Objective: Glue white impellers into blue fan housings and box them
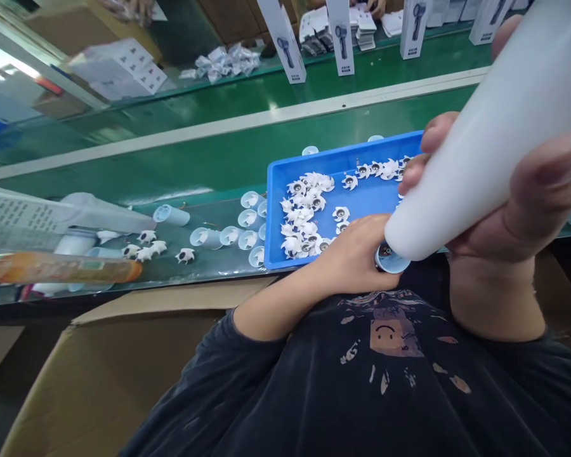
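My left hand is closed around a light-blue plastic tube, whose open end faces up and shows a dark part inside. My right hand grips a thick, smooth white rod that slants down to the left. The rod's blunt end is over the tube's mouth; whether the two touch, I cannot tell. Just behind my left hand, a blue tray holds many small white fan impellers. Most of the tube is hidden by my fingers.
More light-blue tubes lie left of the tray, near loose impellers. Farther left is an orange-wrapped cylinder. White product boxes stand across the green bench. An open cardboard box is below its edge. Another person's hand shows at the top.
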